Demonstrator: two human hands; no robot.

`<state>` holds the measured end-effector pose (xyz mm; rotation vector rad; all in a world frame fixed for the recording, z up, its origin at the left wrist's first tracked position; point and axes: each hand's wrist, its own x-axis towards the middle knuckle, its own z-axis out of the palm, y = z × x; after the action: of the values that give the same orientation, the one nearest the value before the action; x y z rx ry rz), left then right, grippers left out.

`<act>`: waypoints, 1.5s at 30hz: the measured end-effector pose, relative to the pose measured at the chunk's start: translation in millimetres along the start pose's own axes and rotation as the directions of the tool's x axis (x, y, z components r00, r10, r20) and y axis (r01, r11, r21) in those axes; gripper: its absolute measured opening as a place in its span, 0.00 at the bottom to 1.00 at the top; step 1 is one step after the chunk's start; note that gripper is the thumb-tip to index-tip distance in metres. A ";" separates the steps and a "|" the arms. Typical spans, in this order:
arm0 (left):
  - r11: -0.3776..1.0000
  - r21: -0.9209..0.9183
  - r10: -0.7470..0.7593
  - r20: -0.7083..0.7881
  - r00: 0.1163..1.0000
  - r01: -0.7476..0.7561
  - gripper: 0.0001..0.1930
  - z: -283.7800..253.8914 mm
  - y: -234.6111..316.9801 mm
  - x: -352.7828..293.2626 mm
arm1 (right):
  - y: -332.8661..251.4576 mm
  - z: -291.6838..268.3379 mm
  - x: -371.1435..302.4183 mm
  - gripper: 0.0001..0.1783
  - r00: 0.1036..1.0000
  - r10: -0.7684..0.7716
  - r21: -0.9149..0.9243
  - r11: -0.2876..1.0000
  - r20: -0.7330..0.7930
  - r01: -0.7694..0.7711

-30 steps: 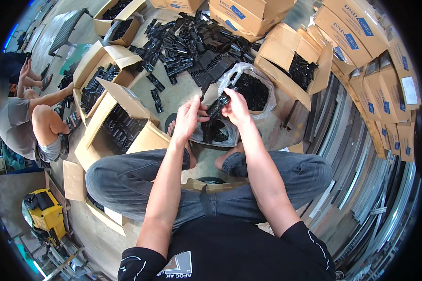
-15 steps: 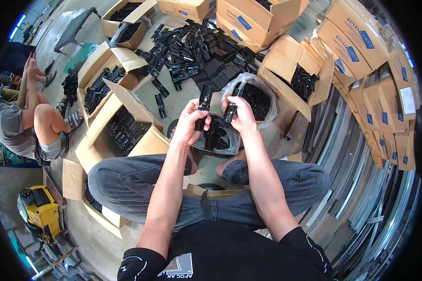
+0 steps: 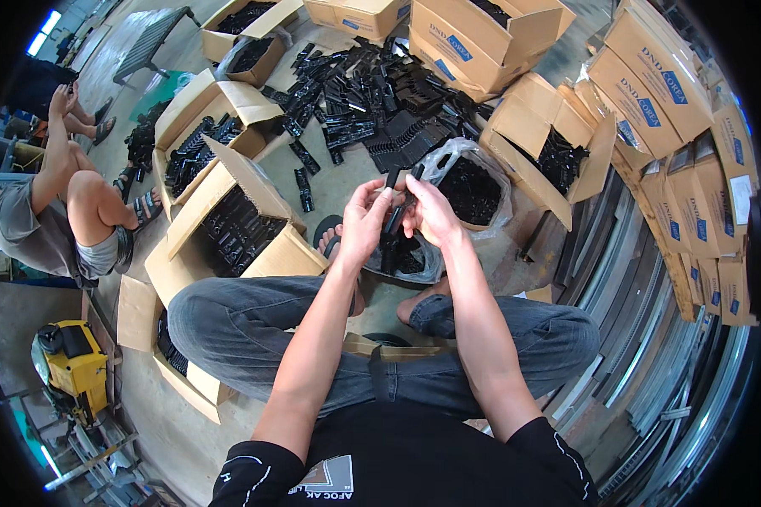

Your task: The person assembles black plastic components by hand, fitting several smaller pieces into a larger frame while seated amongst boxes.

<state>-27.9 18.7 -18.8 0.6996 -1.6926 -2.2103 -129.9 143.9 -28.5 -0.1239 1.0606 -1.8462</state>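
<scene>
My left hand (image 3: 366, 221) is closed on a long, narrow black part (image 3: 392, 177) that stands up past my thumb. Right beside it, my right hand (image 3: 435, 213) pinches a second black part (image 3: 416, 172), edge-on to the view. The two parts are close together between my fingers; whether they touch or interlock I cannot tell. Below my hands, a plastic-lined container (image 3: 431, 269) holds more black pieces, partly covered by my fingers. Just beyond my right hand stands another clear plastic bag (image 3: 500, 203) filled with small black pieces.
A large heap of black parts (image 3: 372, 101) lies on the floor ahead. Open cartons (image 3: 287, 253) of parts stand at left, with another carton (image 3: 550, 190) at right. Metal bars (image 3: 609, 279) and stacked boxes (image 3: 693, 203) line the right. A seated person (image 3: 34, 220) is at far left.
My hands have come together, and the two black parts, held apart before, are now side by side. Both parts have turned edge-on. The whole view has shifted slightly.
</scene>
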 end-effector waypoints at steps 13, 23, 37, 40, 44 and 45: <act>0.983 0.176 -0.063 0.119 0.991 0.042 0.25 -8.3 10.6 -4.3 | -1.4 4.3 -0.5 0.14 0.992 -0.086 -0.294 0.954 -0.094 0.055; 0.917 0.219 -0.385 0.259 0.886 0.334 0.25 -22.2 16.3 0.7 | 2.7 -1.9 -0.8 0.14 0.986 -0.128 -0.205 0.973 -0.106 0.105; 0.881 0.346 -0.434 0.314 0.845 0.323 0.27 -23.7 22.2 -0.5 | -9.5 -6.3 -7.1 0.18 1.000 0.007 -0.272 0.962 -0.012 -0.010; 0.888 0.317 -0.435 0.353 0.828 0.332 0.28 -24.4 20.9 -0.1 | -7.6 -11.6 -4.8 0.18 1.000 0.004 -0.290 0.957 0.006 -0.002; 0.889 0.283 -0.447 0.364 0.817 0.361 0.30 -24.4 15.5 1.9 | -7.0 -16.6 -4.6 0.19 1.000 -0.001 -0.306 0.952 0.008 0.003; 0.887 0.285 -0.450 0.365 0.815 0.363 0.30 -22.9 16.3 0.9 | -7.7 -16.3 -5.3 0.19 1.000 0.000 -0.310 0.951 0.014 0.005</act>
<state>-17.9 -5.2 -8.0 0.7281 -2.1765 -2.6636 -140.6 159.1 -31.3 -0.3233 1.3356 -1.6659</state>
